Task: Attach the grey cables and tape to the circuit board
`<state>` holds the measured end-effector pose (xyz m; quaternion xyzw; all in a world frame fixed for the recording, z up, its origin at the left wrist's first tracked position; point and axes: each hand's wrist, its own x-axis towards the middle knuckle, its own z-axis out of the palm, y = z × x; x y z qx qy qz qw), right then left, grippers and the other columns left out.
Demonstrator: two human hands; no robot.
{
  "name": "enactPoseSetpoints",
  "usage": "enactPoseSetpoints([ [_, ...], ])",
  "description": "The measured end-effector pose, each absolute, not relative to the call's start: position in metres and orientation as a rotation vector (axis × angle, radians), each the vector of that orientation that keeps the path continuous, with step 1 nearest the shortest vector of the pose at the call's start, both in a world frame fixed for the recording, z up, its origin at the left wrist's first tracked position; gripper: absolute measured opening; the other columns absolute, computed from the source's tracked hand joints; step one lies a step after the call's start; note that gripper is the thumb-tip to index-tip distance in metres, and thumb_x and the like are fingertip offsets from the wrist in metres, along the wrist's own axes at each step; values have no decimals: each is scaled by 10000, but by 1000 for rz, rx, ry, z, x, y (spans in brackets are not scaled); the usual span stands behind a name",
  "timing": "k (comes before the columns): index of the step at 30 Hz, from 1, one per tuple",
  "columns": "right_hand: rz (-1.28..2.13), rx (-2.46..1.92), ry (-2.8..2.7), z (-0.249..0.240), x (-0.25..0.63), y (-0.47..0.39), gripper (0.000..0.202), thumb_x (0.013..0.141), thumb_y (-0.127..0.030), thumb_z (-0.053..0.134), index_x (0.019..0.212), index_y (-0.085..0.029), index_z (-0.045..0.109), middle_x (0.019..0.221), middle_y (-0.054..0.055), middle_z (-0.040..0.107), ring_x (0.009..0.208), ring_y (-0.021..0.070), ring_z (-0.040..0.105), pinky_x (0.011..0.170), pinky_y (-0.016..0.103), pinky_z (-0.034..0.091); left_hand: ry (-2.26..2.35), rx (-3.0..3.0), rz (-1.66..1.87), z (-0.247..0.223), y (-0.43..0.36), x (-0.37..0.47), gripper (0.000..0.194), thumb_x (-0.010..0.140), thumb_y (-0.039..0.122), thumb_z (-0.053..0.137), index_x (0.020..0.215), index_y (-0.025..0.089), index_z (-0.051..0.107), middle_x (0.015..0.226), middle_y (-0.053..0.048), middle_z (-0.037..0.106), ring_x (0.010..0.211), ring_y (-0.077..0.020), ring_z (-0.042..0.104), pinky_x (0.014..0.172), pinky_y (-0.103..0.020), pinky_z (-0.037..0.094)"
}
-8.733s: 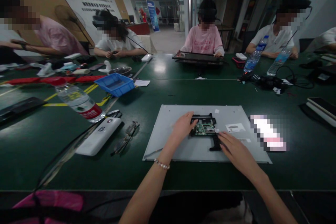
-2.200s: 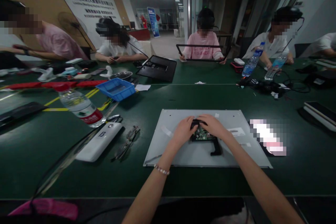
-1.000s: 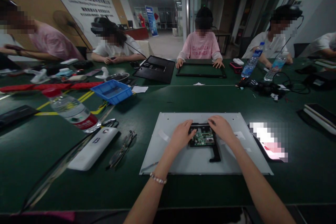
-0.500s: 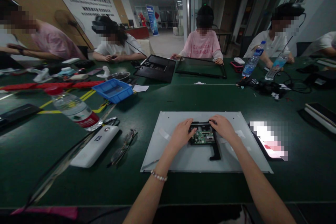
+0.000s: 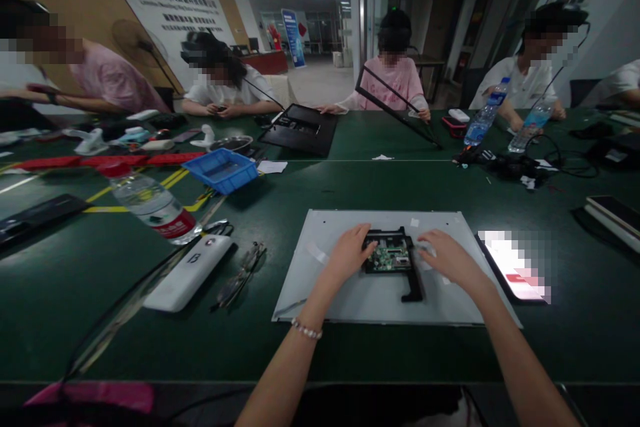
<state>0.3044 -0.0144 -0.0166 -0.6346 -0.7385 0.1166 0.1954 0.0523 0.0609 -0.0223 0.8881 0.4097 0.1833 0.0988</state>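
A green circuit board (image 5: 391, 255) sits in a black plastic frame (image 5: 414, 290) that has an arm reaching down on its right side. Both rest on a pale flat panel (image 5: 340, 300). My left hand (image 5: 347, 255) holds the frame by its left edge, thumb over the board and fingers along the far left corner. To the right of the frame, my right hand (image 5: 445, 257) hovers just over the panel. Its fingers are bent and apart, apparently clear of the frame, with nothing visible in them. Pieces of whitish tape (image 5: 317, 252) show on the panel.
Left of the panel lie eyeglasses (image 5: 240, 277), a white power bank (image 5: 190, 273) and a tilted water bottle (image 5: 150, 203). A lit phone (image 5: 513, 267) lies to the right. Beyond are a blue tray (image 5: 220, 172), a black laptop part (image 5: 300, 130) and co-workers across the green table.
My right hand has let go of the frame's far right corner and moved right. My left hand stays on the frame. A person opposite has tilted up a thin black bezel.
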Motion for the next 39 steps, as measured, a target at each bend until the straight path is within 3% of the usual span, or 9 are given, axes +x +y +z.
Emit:
enactPoseSetpoints([
  [9,244,-1645,-2122,-48,288,-85,414,868,-310,439,1272,-237,494,1311,73,510,1221,241,453,1018,445,392,1213,2619,532,-21,59,53,428,929,358,414,1309,162,394,1302,-106,513,1193,-222,483,1015,-369,367],
  [14,138,-1661,-2126,-48,280,-86,384,880,-248,400,1245,-234,520,1254,65,568,1191,236,490,981,436,427,1220,2620,521,-20,59,54,425,933,357,399,1312,165,391,1299,-108,516,1190,-224,487,1017,-371,365],
  [23,-61,-1774,-2145,-37,281,-68,245,882,-170,430,1052,-207,602,1018,66,662,948,213,603,842,361,475,1222,2649,493,-22,59,53,428,933,353,399,1313,155,384,1305,-110,514,1195,-218,483,1018,-359,363],
  [29,-123,-1786,-2159,-42,284,-68,281,865,-112,422,1049,-206,612,1041,64,659,974,220,592,845,357,469,1232,2651,502,-22,59,53,426,937,364,391,1309,158,389,1298,-109,518,1176,-221,497,1003,-353,376],
  [39,-13,-1728,-1985,-53,293,-65,341,872,-165,359,1117,-176,597,1198,101,596,1059,229,579,906,396,473,1233,2661,495,-23,59,53,432,938,372,387,1308,149,391,1293,-115,518,1179,-225,490,1008,-360,372],
])
